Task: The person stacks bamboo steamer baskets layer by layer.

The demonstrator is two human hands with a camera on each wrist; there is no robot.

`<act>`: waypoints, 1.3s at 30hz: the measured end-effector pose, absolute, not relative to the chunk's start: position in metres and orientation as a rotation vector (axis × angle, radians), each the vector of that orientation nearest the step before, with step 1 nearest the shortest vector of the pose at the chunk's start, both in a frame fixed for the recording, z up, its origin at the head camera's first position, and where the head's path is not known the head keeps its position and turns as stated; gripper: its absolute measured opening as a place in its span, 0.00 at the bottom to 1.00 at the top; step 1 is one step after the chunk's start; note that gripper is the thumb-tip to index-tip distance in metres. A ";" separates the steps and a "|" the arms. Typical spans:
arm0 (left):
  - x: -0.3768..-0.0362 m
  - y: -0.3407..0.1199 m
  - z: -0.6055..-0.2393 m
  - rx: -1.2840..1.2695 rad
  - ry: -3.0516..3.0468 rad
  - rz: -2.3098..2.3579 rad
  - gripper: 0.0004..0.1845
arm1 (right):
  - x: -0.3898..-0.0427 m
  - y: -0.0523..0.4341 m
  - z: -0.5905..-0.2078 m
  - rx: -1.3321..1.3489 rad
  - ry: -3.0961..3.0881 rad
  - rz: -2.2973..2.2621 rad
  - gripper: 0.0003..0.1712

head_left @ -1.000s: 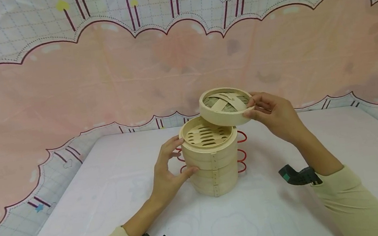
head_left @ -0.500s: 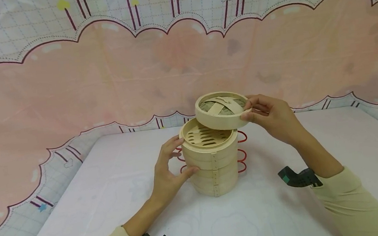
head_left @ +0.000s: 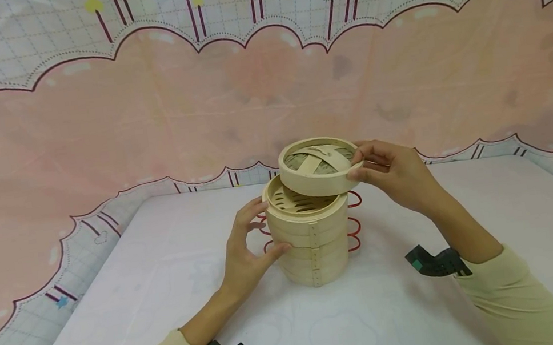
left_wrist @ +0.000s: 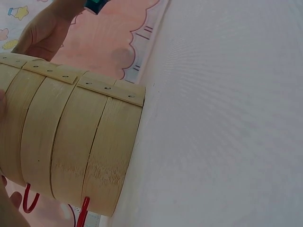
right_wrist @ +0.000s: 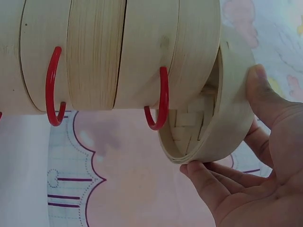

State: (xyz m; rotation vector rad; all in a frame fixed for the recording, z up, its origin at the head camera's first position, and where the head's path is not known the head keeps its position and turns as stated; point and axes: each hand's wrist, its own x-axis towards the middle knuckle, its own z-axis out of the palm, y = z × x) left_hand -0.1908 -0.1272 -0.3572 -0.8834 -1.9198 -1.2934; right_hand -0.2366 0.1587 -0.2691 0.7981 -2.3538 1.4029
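Note:
A stack of round bamboo steamer baskets (head_left: 298, 262) stands upright on the white table. Slots show in the floor of its top tier. My left hand (head_left: 249, 250) grips the stack from the left, thumb across the front and fingers at the upper side. With my right hand (head_left: 398, 175) I pinch the bamboo steamer lid (head_left: 314, 182) by its right edge. The lid sits offset to the back right, slightly tilted, covering part of the opening. In the right wrist view its woven underside (right_wrist: 189, 123) faces the stack, overlapping the rim at one edge.
Red loop handles (right_wrist: 164, 94) stick out from both sides of the steamer. The white table (head_left: 466, 201) spreads around it. A patterned pink cloth (head_left: 197, 119) hangs behind. Black wrist cameras (head_left: 438, 262) are strapped at both sleeves.
My right hand has brought the lid down and to the left, further over the steamer's opening. The left hand and the stack have stayed in place.

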 end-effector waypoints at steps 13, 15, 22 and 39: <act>-0.204 -0.132 -0.373 -0.875 -1.906 -1.312 0.37 | -0.231 0.153 -0.267 0.837 -2.342 1.423 0.12; -0.204 -0.132 -0.373 -0.875 -1.908 -1.312 0.37 | -0.229 0.153 -0.266 0.844 -2.340 1.430 0.12; -0.204 -0.132 -0.371 -0.872 -1.914 -1.314 0.37 | -0.227 0.150 -0.264 0.882 -2.326 1.425 0.11; -0.202 -0.131 -0.367 -0.845 -1.939 -1.347 0.37 | -0.226 0.147 -0.261 0.893 -2.329 1.457 0.10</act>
